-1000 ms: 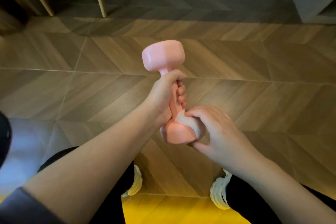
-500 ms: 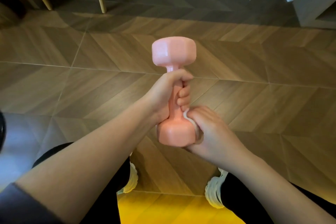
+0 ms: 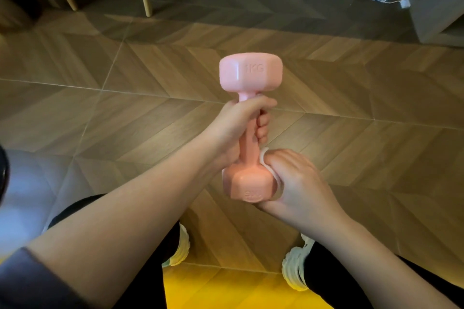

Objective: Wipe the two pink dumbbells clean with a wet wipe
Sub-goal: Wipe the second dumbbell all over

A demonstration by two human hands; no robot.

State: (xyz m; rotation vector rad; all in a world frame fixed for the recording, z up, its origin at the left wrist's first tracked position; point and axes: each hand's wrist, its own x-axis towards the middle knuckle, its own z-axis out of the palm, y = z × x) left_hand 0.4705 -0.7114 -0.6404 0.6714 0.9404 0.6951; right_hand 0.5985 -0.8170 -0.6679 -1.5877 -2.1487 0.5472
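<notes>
**Dumbbell upright in left hand, right hand wiping the lower head**

- Floor (image 3: 351, 133): wood herringbone. The dumbbell is off it, in the air in front of the person, above the gap between the shoes (image 3: 297, 266).
- Dumbbell (image 3: 248, 144): long axis near vertical. The "1KG" head is up and farther out, the other head is down and nearer the body.
- Left hand (image 3: 236, 128): wrapped round the handle, just under the top head.
- Right hand (image 3: 298, 183): cupped on the right side of the lower head, pressing the wipe on.
- Hands are close together. Can't tell if they touch.
- Wipe (image 3: 264, 158): only a white edge shows between the right hand and the head.
- My read: the lower head is in progress. The top head lies up the axis beyond the left fist, so reaching it likely needs a flip or regrip.
- Second dumbbell is not in view.
</notes>
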